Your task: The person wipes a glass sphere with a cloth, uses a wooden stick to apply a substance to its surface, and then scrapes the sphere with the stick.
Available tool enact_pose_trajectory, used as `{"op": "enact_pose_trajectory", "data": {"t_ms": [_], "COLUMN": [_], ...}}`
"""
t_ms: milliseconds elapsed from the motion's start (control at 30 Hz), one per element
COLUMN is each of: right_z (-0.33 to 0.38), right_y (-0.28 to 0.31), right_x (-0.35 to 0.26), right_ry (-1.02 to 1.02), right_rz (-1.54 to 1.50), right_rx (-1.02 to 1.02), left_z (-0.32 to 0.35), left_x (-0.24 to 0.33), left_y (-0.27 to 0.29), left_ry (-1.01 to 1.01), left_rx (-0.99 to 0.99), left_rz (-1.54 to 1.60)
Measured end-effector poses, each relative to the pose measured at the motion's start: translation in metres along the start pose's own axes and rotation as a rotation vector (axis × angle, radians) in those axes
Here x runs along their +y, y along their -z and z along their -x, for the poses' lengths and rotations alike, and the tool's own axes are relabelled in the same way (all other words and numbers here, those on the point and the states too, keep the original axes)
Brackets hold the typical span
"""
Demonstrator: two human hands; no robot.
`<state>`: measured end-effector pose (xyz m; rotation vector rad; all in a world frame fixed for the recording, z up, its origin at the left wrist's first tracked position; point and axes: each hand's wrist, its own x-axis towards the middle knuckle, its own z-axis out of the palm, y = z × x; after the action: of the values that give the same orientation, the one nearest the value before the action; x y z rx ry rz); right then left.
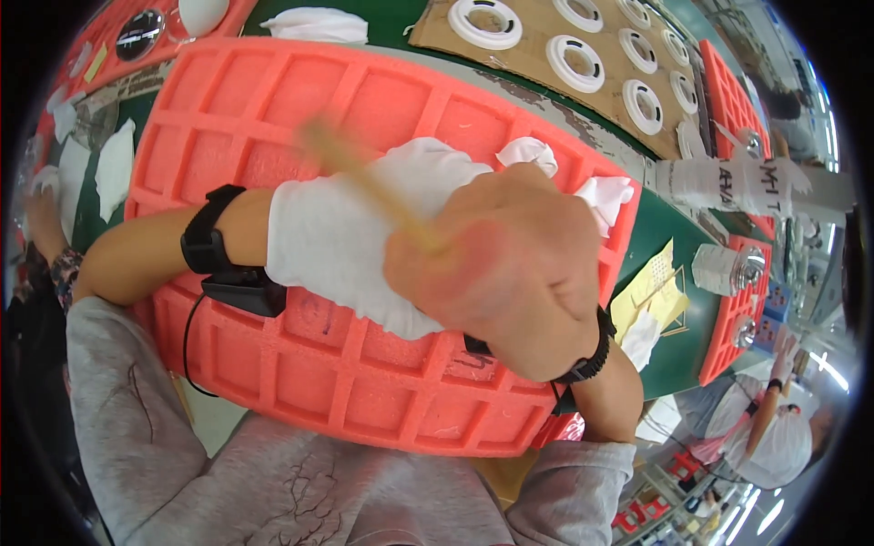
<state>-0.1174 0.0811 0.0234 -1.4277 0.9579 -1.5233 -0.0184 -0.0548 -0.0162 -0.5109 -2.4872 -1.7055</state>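
My right hand [519, 264] is bare, with its fingers closed round a thin wooden stick [364, 182]. The stick's far end is smeared by motion and points to the upper left. Under and beside it, my left hand [355, 241] wears a white glove; its fingers are hidden behind the right hand. Both hands are above a pinkish-red foam tray [364, 77] divided into square compartments. Crumpled white tissue [528, 155] and another white piece of tissue [605, 198] lie at the tray's right end.
Cardboard [528, 64] with several white rings [575, 64] lies at the far right. Right of the tray are yellow paper [651, 287], a clear glass jar [719, 269] and another red foam tray [728, 350]. A co-worker [765, 428] is at the lower right; another person's hand [41, 196] shows far left.
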Motion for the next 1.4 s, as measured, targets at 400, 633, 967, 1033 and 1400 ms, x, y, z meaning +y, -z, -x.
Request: {"op": "enact_pose_trajectory", "data": {"t_ms": [400, 633, 967, 1033, 1400], "right_z": [0.011, 0.014, 0.007, 0.007, 0.004], "right_y": [0.002, -0.004, 0.009, 0.009, -0.016], "right_x": [0.009, 0.013, 0.01, 0.015, 0.019], "right_ry": [-0.169, -0.085, -0.042, -0.024, 0.302], "right_rz": [-0.235, -0.238, -0.7, -0.564, -0.004], "right_rx": [0.022, 0.035, 0.122, 0.127, 0.142], "left_z": [0.003, -0.001, 0.001, -0.002, -0.009], "left_x": [0.016, 0.025, 0.022, 0.025, 0.005], "left_y": [-0.005, -0.002, -0.003, 0.002, 0.004], "left_ry": [0.333, 0.471, 0.242, 0.269, 0.196], "left_rx": [-0.134, -0.192, -0.124, -0.134, -0.163], "left_rz": [0.31, 0.282, 0.188, 0.211, -0.025]}}
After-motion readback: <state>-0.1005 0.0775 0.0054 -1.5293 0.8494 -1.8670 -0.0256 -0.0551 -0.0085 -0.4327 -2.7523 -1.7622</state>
